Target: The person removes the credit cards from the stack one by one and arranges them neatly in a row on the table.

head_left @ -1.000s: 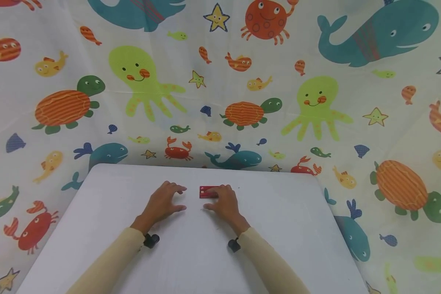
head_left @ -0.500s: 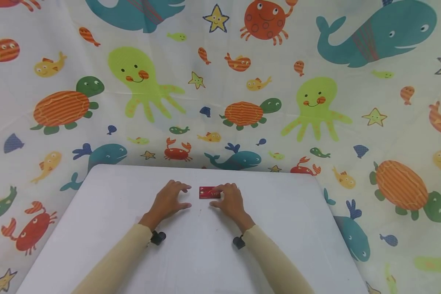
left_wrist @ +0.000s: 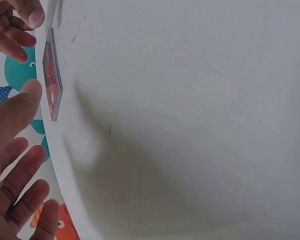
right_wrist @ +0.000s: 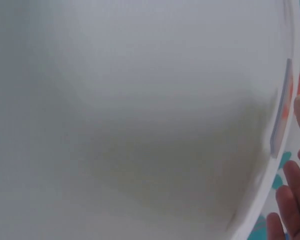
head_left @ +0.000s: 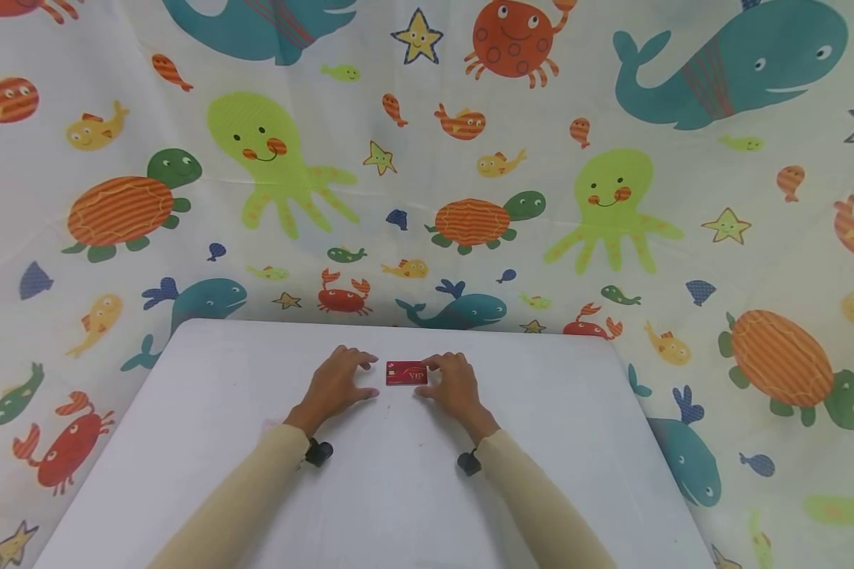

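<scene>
A red card (head_left: 406,373) with "VIP" lettering lies flat near the far middle of the white table. Seen edge-on in the left wrist view, it shows layered edges, like a thin stack of cards (left_wrist: 52,80). My left hand (head_left: 334,385) stands just left of it, thumb and fingers spread apart, with a small gap to the card. On the other side, my right hand (head_left: 458,389) has its fingertips at the card's right edge; whether they touch it I cannot tell. Neither hand grips anything. The right wrist view shows part of the right hand (right_wrist: 295,200) beside the card.
The white table (head_left: 398,490) has rounded far corners, and its far edge lies a little beyond the card. Behind it hangs a curtain (head_left: 413,182) printed with sea animals. Dark wrist cameras (head_left: 319,453) sit at both cuffs.
The left hand has moved right, closer to the card. The right hand has slid right, uncovering the card's lettering and right part. The card stays in place.
</scene>
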Motion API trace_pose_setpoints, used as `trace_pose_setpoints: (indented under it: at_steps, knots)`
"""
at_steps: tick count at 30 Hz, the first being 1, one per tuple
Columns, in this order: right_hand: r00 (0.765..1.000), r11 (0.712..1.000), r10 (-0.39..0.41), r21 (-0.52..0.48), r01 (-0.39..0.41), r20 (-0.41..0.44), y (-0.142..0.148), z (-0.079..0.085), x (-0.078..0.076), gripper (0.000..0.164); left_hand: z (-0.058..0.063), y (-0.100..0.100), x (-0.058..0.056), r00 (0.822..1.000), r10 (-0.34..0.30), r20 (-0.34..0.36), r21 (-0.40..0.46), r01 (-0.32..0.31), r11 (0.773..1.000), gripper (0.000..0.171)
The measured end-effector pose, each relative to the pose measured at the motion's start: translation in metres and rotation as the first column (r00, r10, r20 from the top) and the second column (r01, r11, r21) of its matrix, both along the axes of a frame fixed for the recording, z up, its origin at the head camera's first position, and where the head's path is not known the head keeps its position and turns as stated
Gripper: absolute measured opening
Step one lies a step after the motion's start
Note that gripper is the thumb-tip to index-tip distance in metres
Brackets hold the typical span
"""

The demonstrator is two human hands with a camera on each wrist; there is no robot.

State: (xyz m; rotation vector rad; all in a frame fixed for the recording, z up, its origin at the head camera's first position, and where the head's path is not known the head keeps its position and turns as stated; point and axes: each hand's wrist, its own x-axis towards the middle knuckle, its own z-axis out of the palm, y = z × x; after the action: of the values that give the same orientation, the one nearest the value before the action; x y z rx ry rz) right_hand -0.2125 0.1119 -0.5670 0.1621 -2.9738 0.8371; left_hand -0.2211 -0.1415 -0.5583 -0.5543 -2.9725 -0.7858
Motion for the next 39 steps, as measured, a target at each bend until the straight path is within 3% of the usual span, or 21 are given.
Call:
trace_pose_setpoints:
  at_steps: [13,39]
  knots:
    - [0.999,1.0,0.018,0.012,-0.018,0.033,0.007,-0.003,-0.012,0.052,-0.006,0.017,-0.013,0.999,-0.017,0.029,-0.021,0.018,1.0,0.065]
    - [0.996,0.999,0.047,0.023,-0.049,0.076,0.0,0.002,-0.025,0.047,-0.013,0.033,-0.032,0.998,0.008,0.065,-0.049,-0.005,0.999,0.058]
